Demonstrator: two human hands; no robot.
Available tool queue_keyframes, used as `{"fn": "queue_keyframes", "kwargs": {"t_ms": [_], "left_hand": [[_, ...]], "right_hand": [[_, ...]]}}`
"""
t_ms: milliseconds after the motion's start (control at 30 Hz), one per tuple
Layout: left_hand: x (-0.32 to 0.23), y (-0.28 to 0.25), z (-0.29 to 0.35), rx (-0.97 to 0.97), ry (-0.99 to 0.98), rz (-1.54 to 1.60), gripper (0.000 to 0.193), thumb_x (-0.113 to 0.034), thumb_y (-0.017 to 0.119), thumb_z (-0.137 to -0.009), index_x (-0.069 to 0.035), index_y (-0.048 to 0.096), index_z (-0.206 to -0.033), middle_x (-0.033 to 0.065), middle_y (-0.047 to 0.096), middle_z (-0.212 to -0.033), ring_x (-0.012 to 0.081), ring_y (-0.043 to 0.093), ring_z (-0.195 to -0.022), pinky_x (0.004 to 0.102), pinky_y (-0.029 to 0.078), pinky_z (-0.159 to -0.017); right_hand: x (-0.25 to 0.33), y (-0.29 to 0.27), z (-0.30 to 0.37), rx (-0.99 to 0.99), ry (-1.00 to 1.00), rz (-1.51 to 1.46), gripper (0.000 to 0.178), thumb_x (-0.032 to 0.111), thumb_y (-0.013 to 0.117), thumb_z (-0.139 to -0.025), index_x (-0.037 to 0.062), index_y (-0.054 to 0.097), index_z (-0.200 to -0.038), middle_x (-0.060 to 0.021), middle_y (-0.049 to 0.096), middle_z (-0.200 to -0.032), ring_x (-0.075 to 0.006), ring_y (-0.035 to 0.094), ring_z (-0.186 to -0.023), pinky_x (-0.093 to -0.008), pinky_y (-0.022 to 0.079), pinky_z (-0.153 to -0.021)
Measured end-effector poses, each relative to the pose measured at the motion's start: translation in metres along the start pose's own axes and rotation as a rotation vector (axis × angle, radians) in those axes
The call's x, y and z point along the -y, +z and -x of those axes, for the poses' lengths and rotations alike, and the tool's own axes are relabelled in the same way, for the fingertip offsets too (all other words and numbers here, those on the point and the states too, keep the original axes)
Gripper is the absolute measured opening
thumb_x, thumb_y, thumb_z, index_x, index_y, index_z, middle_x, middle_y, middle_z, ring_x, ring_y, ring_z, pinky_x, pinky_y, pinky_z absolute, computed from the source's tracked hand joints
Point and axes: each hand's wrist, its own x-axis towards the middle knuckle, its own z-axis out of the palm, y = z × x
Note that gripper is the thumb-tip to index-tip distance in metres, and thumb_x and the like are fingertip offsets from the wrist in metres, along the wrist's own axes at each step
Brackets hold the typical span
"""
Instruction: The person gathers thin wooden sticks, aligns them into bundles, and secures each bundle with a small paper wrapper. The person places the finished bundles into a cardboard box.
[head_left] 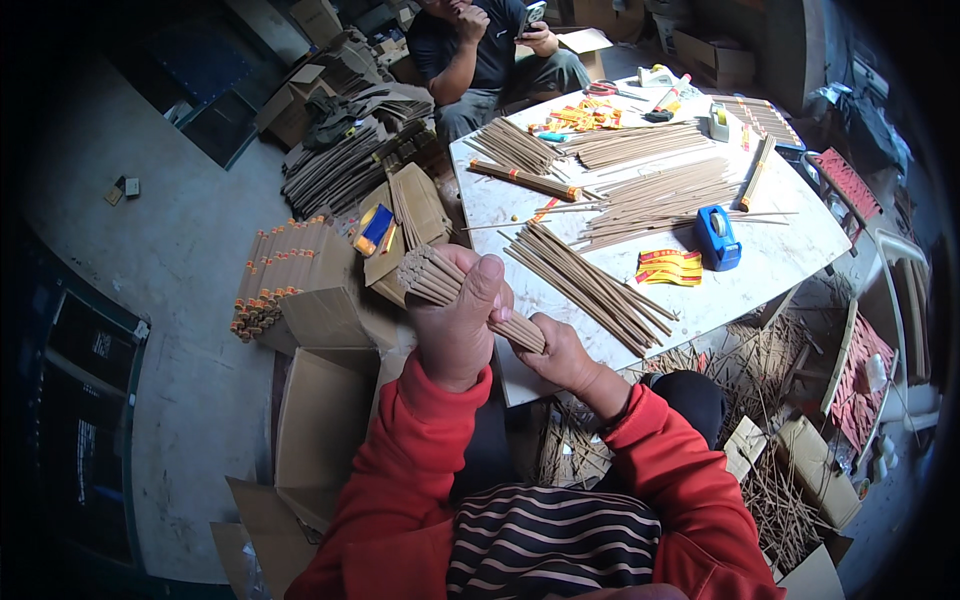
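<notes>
A bundle of thin brown incense sticks [428, 277] lies slantwise across my two hands, above the near left edge of the white table. My left hand [462, 318] is closed round its upper part, with the blunt stick ends showing past the fingers. Lower down, my right hand [563, 355] wraps the same bundle, and its far end is hidden in that fist. Loose incense sticks [585, 285] lie on the table just beyond my hands. Yellow and red paper bands [669, 267] rest near a blue tape dispenser [717, 238].
More stick piles [640, 145] and a banded bundle [525, 181] cover the table [770, 270]. Across it a person [480, 50] sits holding a phone. Cardboard boxes [325, 420] and stacked banded bundles [275, 275] stand at my left. Broken sticks [785, 500] litter the floor at right.
</notes>
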Motion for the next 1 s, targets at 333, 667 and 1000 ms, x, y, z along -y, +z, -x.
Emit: {"fn": "queue_keyframes", "kwargs": {"t_ms": [333, 667, 1000], "left_hand": [[0.007, 0.0, -0.006, -0.081, -0.082, -0.015, 0.02, -0.008, 0.062, -0.081, -0.006, 0.043, -0.075, 0.002, 0.044, -0.055, 0.01, 0.044, -0.044, 0.0222, 0.037, -0.043], [0.025, -0.009, 0.001, -0.138, -0.108, -0.018, 0.019, -0.005, 0.061, -0.081, -0.006, 0.042, -0.077, 0.0013, 0.043, -0.055, 0.0095, 0.044, -0.045, 0.0225, 0.038, -0.044], [0.036, -0.008, -0.012, -0.076, -0.097, -0.033, 0.019, -0.006, 0.06, -0.082, -0.007, 0.042, -0.076, 0.0014, 0.042, -0.054, 0.0098, 0.041, -0.042, 0.023, 0.036, -0.04]], "right_hand": [[-0.006, 0.003, 0.002, -0.045, 0.032, -0.011, 0.023, 0.018, 0.065, -0.071, 0.0047, 0.049, -0.08, -0.0191, 0.057, -0.071, -0.0386, 0.057, -0.068, -0.0403, 0.047, -0.059], [-0.005, 0.006, 0.001, -0.081, 0.012, -0.002, 0.023, 0.017, 0.065, -0.071, 0.0049, 0.048, -0.08, -0.0186, 0.057, -0.068, -0.0383, 0.057, -0.067, -0.0406, 0.047, -0.057], [-0.011, 0.002, -0.004, -0.079, 0.029, 0.003, 0.023, 0.019, 0.065, -0.073, 0.0049, 0.048, -0.082, -0.0194, 0.058, -0.071, -0.04, 0.057, -0.07, -0.0426, 0.047, -0.059]]}}
